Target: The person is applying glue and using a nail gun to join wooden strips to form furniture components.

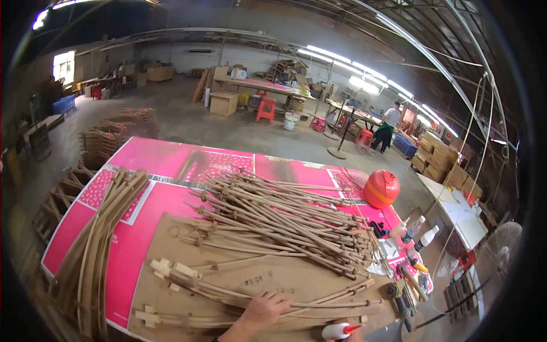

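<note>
My left hand [264, 310] is closed around a long, thin, curved wooden stick [228, 292] in the bundle lying on a brown board [256, 279]. Small pale wooden blocks [162, 268] sit at the left end of these sticks, and another pale block [149, 317] lies nearer me. At the lower edge, my right hand [357, 337] shows only in part, holding a white glue bottle [337, 331] with a red nozzle. Beyond my hands lies a large heap of thin knobbed wooden sticks [279, 214].
Flat curved wooden strips [102, 245] lie across the left of the pink-covered table [122, 273]. At its right are a red round container [382, 188], white bottles [426, 238] and a power tool [396, 290]. A fan [507, 245] stands farther right; a person [389, 126] stands behind.
</note>
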Demonstrator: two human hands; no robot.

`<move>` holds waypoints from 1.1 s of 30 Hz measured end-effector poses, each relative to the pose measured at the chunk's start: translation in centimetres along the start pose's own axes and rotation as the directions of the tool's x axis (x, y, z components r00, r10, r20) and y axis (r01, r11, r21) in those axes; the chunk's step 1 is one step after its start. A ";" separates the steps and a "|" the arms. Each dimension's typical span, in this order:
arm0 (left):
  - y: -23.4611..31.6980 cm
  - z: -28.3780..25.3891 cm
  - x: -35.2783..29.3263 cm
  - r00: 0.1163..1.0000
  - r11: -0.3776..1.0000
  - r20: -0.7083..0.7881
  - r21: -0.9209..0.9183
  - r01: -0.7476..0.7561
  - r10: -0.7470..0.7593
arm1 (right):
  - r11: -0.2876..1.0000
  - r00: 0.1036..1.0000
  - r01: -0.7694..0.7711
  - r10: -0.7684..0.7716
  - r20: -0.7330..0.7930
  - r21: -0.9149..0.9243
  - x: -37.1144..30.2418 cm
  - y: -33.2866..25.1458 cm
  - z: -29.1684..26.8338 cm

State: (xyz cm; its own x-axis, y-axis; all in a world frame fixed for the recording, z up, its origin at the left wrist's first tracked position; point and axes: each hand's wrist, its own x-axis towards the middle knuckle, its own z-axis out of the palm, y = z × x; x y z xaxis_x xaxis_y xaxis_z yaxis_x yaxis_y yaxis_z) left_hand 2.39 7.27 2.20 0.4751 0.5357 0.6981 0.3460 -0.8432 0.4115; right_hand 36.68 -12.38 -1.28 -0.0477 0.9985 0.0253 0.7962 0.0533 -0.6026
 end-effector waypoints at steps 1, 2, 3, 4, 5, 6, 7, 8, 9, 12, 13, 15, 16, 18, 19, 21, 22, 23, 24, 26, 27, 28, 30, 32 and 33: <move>-0.1 0.2 0.0 1.000 1.000 0.010 -0.013 -0.007 0.007 | 0.998 1.000 -0.001 0.003 0.026 -0.060 -0.2 -0.1 -0.3; -0.2 0.4 0.0 1.000 1.000 0.018 -0.023 -0.012 0.012 | 0.998 0.999 -0.004 0.006 0.032 -0.070 -0.4 0.6 0.0; -0.3 0.5 -0.1 1.000 1.000 0.013 -0.030 -0.006 0.006 | 0.997 0.999 0.042 -0.042 0.006 -0.065 -0.7 1.9 0.5; -0.3 0.6 -0.2 1.000 1.000 0.024 -0.026 -0.010 0.011 | 0.995 0.996 0.087 -0.088 -0.021 -0.059 -0.8 2.2 0.8; -0.2 0.6 -0.4 0.999 1.000 0.037 -0.021 -0.015 0.015 | 0.995 0.997 0.081 -0.082 -0.017 -0.063 -1.0 2.6 0.8; -0.1 0.4 -0.5 0.999 1.000 0.037 -0.029 -0.011 0.012 | 0.993 0.997 0.080 -0.080 0.001 -0.090 -1.3 2.9 0.8; 0.2 0.1 -0.6 0.999 1.000 0.052 -0.004 -0.013 0.013 | 0.990 0.997 0.078 -0.076 0.016 -0.115 -1.6 2.7 0.8; 0.6 0.0 -0.8 0.997 1.000 0.070 0.021 -0.017 0.015 | 0.991 0.998 0.068 -0.066 0.015 -0.115 -2.1 2.3 0.9; 0.6 -0.1 -0.8 0.997 1.000 0.079 0.013 -0.025 0.024 | 0.990 0.999 0.017 -0.010 0.048 -0.137 -1.9 1.4 0.7; 0.6 -0.4 -0.6 0.995 0.999 0.090 -0.022 -0.043 0.045 | 0.994 0.995 -0.027 0.037 0.090 -0.110 -1.6 -1.9 -0.1; 0.5 -0.5 -0.7 0.997 1.000 0.079 -0.023 -0.004 0.006 | 0.994 0.999 -0.042 0.044 -0.024 0.101 -0.9 -2.8 0.3; 0.6 -0.7 -0.8 0.991 0.997 0.133 -0.070 0.007 0.002 | 0.949 0.972 -0.057 0.123 -0.198 0.310 -1.7 -0.8 2.5; 0.2 -1.0 -0.6 0.992 1.000 0.123 0.022 -0.006 0.003 | 0.947 0.955 -0.080 0.162 -0.247 0.312 -3.0 1.0 4.2; -0.5 -0.9 -0.7 0.987 0.992 0.160 0.122 -0.006 -0.014 | 0.917 0.973 -0.178 0.217 -0.072 0.356 -1.8 -5.2 0.3; -0.5 -1.1 -0.7 0.980 0.989 0.193 0.147 0.011 -0.040 | 0.852 0.970 -0.155 0.227 -0.086 0.501 -2.4 -6.2 -0.4; -1.0 -1.6 -0.1 0.980 0.994 0.193 0.110 0.025 -0.046 | 0.776 0.918 -0.372 0.389 0.079 0.509 -3.9 -9.1 -3.9; -0.8 -1.7 0.0 0.966 0.997 0.257 0.077 -0.001 -0.019 | 0.728 0.916 -0.358 0.395 0.069 0.584 -4.9 -9.6 -4.9; -0.9 -1.5 0.7 0.977 0.995 0.211 0.095 0.013 -0.033 | 0.705 0.903 -0.375 0.426 0.065 0.602 -5.9 -9.8 -5.8; -0.7 -1.4 1.3 0.986 0.993 0.161 0.114 0.027 -0.045 | 0.675 0.883 -0.388 0.467 0.043 0.628 -6.9 -10.4 -7.1; -0.9 -1.1 0.9 0.983 0.995 0.177 0.091 0.032 -0.048 | 0.538 0.782 -0.522 0.612 0.120 0.662 -9.1 -10.0 -8.5; -0.8 -1.1 0.8 0.985 0.996 0.160 0.079 0.050 -0.063 | 0.603 0.785 -0.484 0.619 0.010 0.634 -10.4 -9.3 -8.4; -0.4 -1.0 0.7 0.983 0.996 0.177 0.076 0.040 -0.052 | 0.666 0.780 -0.451 0.618 -0.100 0.594 -11.6 -8.8 -8.2; 0.0 -1.2 0.6 0.979 0.994 0.181 0.072 0.079 -0.091 | 0.664 0.730 -0.416 0.651 -0.208 0.621 -13.0 -8.4 -8.5; 0.3 -1.5 0.4 0.976 0.995 0.199 0.076 0.069 -0.083 | 0.592 0.687 -0.340 0.687 -0.237 0.731 -13.8 -7.8 -8.5; 0.3 -1.6 0.4 0.975 0.994 0.204 0.079 0.071 -0.086 | 0.655 0.691 -0.314 0.654 -0.307 0.688 -13.7 -7.6 -8.6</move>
State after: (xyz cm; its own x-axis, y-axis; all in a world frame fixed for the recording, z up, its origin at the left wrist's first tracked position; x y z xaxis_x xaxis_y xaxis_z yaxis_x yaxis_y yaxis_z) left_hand 1.34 7.16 3.53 0.5984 0.6041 0.5262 0.4414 -0.7967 0.4128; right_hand 36.46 -26.41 9.80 0.6733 0.7275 -0.1317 0.1215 -0.2846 -0.9509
